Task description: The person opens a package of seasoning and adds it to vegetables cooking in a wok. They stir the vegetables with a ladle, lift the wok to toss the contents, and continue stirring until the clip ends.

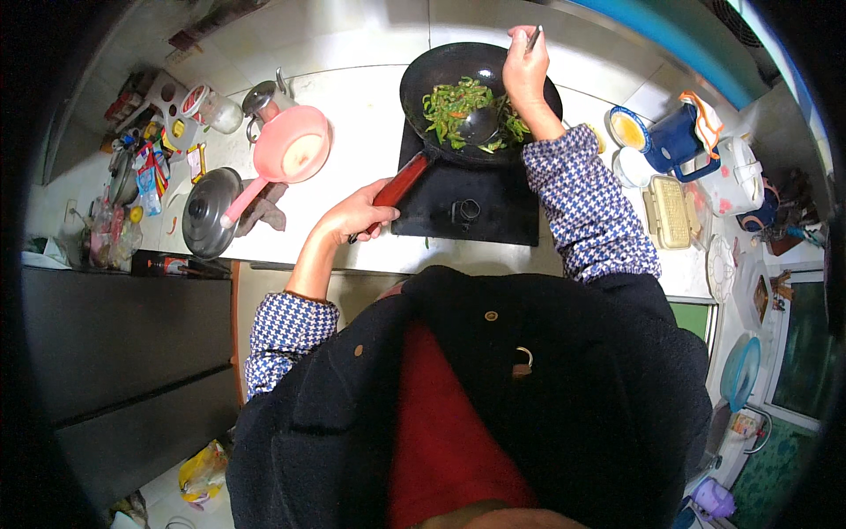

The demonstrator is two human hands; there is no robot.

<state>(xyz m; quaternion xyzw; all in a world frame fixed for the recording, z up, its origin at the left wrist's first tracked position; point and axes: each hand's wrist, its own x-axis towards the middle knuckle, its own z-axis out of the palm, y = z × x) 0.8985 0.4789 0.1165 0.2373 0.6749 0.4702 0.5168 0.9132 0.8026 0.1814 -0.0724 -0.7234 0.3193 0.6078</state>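
Observation:
My left hand is closed around the red handle of a dark wok, which sits on a black cooktop. Chopped green vegetables, seemingly peppers, with a few reddish bits lie in the wok. Above its right side, my right hand grips the thin handle of a utensil. A dark, rounded ladle or spatula head rests among the vegetables; my right hand and wrist hide part of the handle.
On the left stand a pink long-handled dipper, a dark pot lid, a metal kettle and a glass jar. A blue pitcher, a bowl with yellow contents, a white bowl and a beige container are to the right.

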